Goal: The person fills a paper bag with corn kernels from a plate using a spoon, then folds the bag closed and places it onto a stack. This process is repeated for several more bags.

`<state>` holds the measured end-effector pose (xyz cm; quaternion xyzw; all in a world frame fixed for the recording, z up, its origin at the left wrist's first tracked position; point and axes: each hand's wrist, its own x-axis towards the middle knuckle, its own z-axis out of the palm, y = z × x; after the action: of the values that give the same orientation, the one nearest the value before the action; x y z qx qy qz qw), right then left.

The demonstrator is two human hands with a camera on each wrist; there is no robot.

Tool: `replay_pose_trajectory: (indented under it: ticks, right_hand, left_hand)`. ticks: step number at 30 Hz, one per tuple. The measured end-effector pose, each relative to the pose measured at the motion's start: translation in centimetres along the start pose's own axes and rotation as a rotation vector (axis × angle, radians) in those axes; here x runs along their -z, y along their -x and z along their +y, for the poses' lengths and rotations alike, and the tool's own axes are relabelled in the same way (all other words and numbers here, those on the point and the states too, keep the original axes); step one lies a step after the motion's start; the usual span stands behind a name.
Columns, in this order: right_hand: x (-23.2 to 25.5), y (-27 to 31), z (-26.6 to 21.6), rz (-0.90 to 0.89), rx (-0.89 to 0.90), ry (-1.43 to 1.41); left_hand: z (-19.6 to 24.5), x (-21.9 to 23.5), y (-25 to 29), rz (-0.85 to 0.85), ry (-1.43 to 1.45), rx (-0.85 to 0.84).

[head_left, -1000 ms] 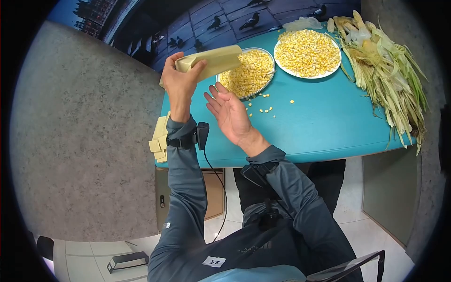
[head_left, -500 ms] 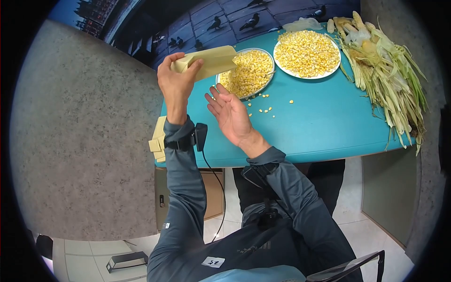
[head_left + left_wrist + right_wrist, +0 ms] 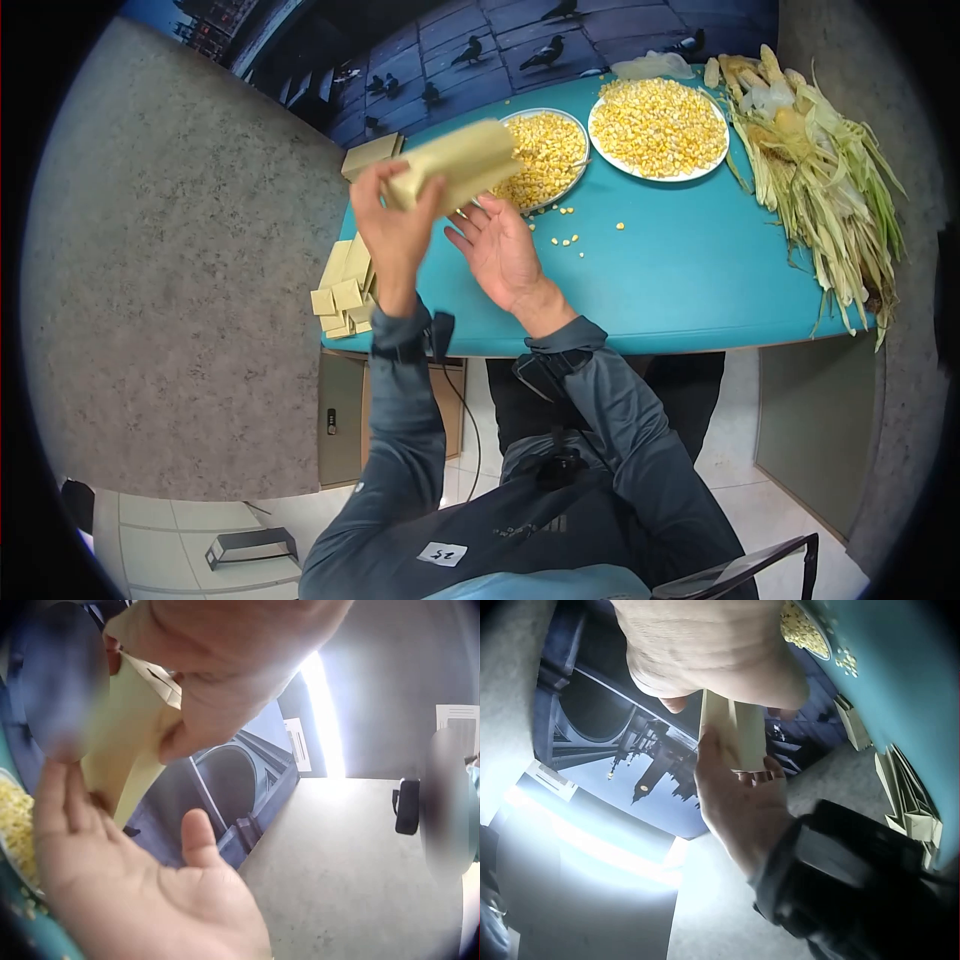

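Note:
My left hand grips a pale yellow paper bag by its closed end, thumb on the near side. The bag is tilted over the table, its far end beside the left plate of corn kernels. My right hand is palm up under the far end of the bag, fingers straight and right at its underside. In the left wrist view, the thumb of the right hand stands away from the bag. The inside of the bag is hidden.
A second plate heaped with kernels stands further right. Corn husks and cobs lie at the right edge. Folded paper bags lie at the left edge, with another paper bag behind them. Loose kernels dot the table.
My left hand has brought the bag lower and to the right, close to my right hand, which has hardly moved. The paper bag at the back left now shows.

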<state>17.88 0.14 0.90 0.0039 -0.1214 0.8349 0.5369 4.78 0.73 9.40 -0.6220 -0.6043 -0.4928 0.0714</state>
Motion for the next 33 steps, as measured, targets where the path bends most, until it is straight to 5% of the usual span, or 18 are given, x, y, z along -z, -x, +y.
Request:
replay_pose_trajectory:
  ticks: [4,7,9,10,13,25,27,30,33]
  right_hand:
    - [0.5,0.7,-0.6,0.068,-0.023,0.049]
    - [-0.1,1.7,-0.7,0.087,0.034,0.161]
    - [0.0,2.1,-0.6,0.136,0.08,0.22]
    - [0.1,2.3,-0.5,0.132,0.063,0.234]
    - [-0.1,2.9,0.1,0.117,0.065,0.321]
    - [1.2,5.2,1.9,0.166,0.16,0.74]
    - [1.6,5.4,2.2,0.231,0.199,1.015]
    - [0.5,5.5,2.6,0.155,-0.05,1.167]
    - [-1.6,3.0,4.5,0.011,-0.032,1.202]
  left_hand:
    - [0.7,0.6,6.5,-0.076,-0.078,-0.218]
    - [0.8,0.4,9.7,-0.107,0.18,-0.135]
    - [3.2,0.1,10.8,0.26,0.673,0.31]
    - [3.5,0.7,11.0,0.282,0.674,0.32]
    - [2.6,1.9,11.3,0.066,0.97,0.708]
    - [1.5,1.9,13.4,0.235,1.36,0.741]
    - [0.9,1.6,13.6,0.312,1.368,0.729]
    - [0.0,2.4,14.1,0.382,1.383,0.732]
    - [-1.3,4.4,13.5,0.428,1.464,0.726]
